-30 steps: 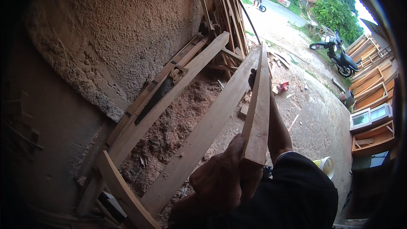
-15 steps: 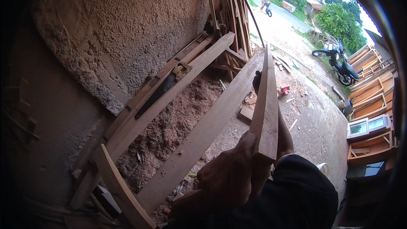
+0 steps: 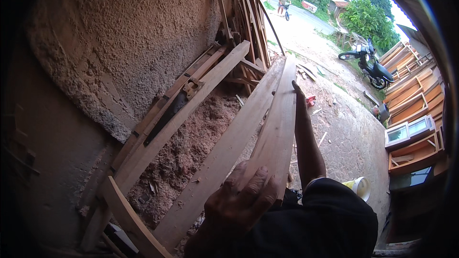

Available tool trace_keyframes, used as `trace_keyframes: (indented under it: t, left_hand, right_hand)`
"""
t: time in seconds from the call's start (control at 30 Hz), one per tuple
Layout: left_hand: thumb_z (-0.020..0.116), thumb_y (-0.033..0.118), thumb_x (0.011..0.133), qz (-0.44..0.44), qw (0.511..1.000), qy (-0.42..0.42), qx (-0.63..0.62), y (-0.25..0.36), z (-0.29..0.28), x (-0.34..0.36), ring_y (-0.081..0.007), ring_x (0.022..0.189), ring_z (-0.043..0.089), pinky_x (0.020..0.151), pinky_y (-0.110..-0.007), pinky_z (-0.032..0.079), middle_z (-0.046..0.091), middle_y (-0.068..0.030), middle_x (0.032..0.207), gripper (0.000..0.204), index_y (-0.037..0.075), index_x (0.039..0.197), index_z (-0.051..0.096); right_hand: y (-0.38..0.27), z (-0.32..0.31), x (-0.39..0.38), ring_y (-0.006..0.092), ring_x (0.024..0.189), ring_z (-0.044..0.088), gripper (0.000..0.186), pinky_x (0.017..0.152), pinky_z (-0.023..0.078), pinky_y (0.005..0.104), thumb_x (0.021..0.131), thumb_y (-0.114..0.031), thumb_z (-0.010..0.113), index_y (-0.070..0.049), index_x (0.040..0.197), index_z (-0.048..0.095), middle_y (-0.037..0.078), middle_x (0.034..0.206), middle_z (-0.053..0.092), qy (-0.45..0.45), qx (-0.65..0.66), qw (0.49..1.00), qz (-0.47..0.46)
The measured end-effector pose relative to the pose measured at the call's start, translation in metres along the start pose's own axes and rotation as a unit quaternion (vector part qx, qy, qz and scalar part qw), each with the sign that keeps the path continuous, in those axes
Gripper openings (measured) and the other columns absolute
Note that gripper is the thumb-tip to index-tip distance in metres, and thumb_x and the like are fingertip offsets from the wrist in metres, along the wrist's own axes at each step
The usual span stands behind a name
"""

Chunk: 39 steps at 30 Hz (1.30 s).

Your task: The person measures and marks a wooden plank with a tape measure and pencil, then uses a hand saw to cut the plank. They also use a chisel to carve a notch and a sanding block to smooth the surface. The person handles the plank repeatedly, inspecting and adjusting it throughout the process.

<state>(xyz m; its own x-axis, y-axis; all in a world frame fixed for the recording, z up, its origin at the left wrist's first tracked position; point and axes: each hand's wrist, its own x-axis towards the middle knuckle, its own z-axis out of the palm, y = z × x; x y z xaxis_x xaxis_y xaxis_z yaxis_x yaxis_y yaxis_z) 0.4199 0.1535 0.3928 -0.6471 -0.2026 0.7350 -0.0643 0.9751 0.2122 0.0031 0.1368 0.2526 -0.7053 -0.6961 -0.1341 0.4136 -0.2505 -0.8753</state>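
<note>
A long, pale wooden board [image 3: 272,138] points away from me, its broad face tilted upward. Around its near end are the fingers of my left hand [image 3: 244,193], bent over the top face. Farther along, my right hand [image 3: 298,94] grips the board's right edge; its thumb shows, while the other fingers are hidden beneath. Below and to the left lies a wide plank [image 3: 215,172] with wood chips on it. A handsaw [image 3: 174,107] with a wooden handle rests beside a long beam [image 3: 191,100] near the wall.
Shavings [image 3: 184,148] cover the ground between beam and plank. A curved wooden piece [image 3: 131,220] stands at lower left. Upright wood strips [image 3: 251,19] lean at the back. To the right are a bucket [image 3: 362,188], a motorcycle [image 3: 369,64] and wooden frames [image 3: 411,95]. A person [image 3: 282,4] is far off.
The board has turned from nearly edge-on to show its broad face, and shifted left. My left hand's fingers now lie across its top. The view has moved slightly.
</note>
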Motion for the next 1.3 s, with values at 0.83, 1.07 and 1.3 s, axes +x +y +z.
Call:
trace_keyframes:
  t: [0.83,1.07,1.3]
  left_hand:
    - [0.071,0.012,0.09,0.046,0.973,0.136,-0.181,0.029,0.037,0.037,-0.0443,0.144,0.034,0.111,-0.051,0.04,0.046,-0.0262,0.145,0.02,0.009,0.104,0.058]
    - [0.072,0.008,0.089,0.008,0.962,0.191,-0.193,0.029,0.037,0.039,-0.0489,0.134,0.047,0.1,-0.047,0.055,0.054,-0.0312,0.135,0.02,0.004,0.101,0.058]
    - [0.068,0.009,0.092,0.015,0.968,0.153,-0.2,0.022,0.035,0.032,-0.049,0.136,0.044,0.104,-0.051,0.049,0.051,-0.0321,0.137,0.018,0.004,0.103,0.055]
  right_hand:
    - [0.035,0.026,0.023,0.0172,0.083,0.056,0.018,0.08,0.051,0.0281,0.101,-0.016,0.048,-0.003,0.111,0.053,0.008,0.093,0.055,-0.295,0.465,0.828,-0.103]
    - [0.046,0.016,0.036,0.0151,0.074,0.057,0.02,0.074,0.052,0.0264,0.098,-0.024,0.058,-0.006,0.105,0.051,0.002,0.08,0.053,-0.246,0.471,0.842,-0.093]
    - [0.057,0.002,0.039,0.0339,0.103,0.067,0.056,0.092,0.055,0.0468,0.097,-0.043,0.055,0.004,0.126,0.06,0.019,0.117,0.069,-0.288,0.515,0.807,-0.026]
